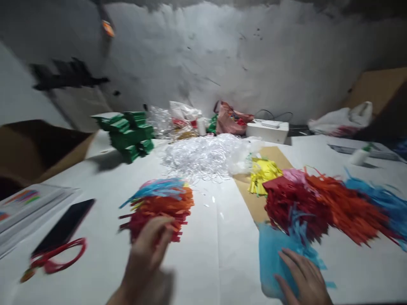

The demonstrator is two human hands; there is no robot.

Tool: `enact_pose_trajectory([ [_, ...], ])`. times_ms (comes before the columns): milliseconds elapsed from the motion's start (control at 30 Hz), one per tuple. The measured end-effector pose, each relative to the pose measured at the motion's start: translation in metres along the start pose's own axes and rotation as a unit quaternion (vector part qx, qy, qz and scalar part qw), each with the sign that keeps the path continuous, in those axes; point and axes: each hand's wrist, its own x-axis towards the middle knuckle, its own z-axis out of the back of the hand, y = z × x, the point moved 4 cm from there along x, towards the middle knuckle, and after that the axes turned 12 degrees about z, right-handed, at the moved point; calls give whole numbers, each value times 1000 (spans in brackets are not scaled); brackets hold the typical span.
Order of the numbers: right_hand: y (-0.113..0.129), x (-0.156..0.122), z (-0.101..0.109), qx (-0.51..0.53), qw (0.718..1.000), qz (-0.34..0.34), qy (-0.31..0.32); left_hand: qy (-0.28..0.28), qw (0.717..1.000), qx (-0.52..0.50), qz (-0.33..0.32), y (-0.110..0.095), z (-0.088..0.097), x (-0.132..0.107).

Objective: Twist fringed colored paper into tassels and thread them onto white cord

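Note:
My left hand (151, 250) is over the near edge of a pile of cut tissue-paper fringe (168, 205), layered in red, orange and blue. Its fingers are curled with thumb and forefinger close together; blur hides whatever may be between them. On the right, my right hand (303, 275) rests with fingers stretched out on a light-blue tissue-paper piece (273, 258) with a fringed end. Just beyond it lie dark red fringe (295, 207), orange fringe (346, 207) and blue fringe (378, 195). Yellow fringe (263, 171) sits behind them on a brown paper sheet (249, 203).
A heap of clear shredded strips (206, 154) lies at mid-table, beside stacked green bundles (130, 135). A phone (65, 226) with a red strap (63, 256) is at left. A white box (269, 131), glue bottle (361, 156) and plastic bag (341, 120) stand farther back.

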Motion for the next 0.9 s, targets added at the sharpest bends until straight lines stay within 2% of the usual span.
enact_pose_trajectory([
  [67, 8, 8, 7, -10, 999, -43, 8, 129, 980, -25, -149, -54, -41, -36],
  [100, 12, 12, 9, -3, 998, -62, 5, 203, 960, -23, -192, -78, -63, -53],
  [133, 15, 15, 10, 5, 997, -81, 7, 244, 942, -28, -231, -99, -82, -69],
  [233, 19, 17, 14, 22, 992, -122, 5, 276, 908, -5, -316, -144, -128, -100],
  [333, 18, 12, 21, 36, 993, -110, 19, 277, 906, 17, -321, -156, -156, -110],
  [433, 17, 10, 29, 51, 995, -68, 56, 287, 917, -13, -278, -150, -161, -107],
  [567, 17, 12, 27, 53, 995, -51, 74, 316, 924, -65, -203, -146, -150, -102],
  [667, 17, 17, 21, 69, 995, -59, 34, 338, 925, -81, -153, -150, -143, -102],
  [733, 15, 23, 22, 85, 994, -65, 2, 333, 931, -87, -126, -154, -141, -105],
  [900, 12, 48, 47, 138, 989, -52, -19, 278, 953, -104, -68, -164, -144, -109],
])
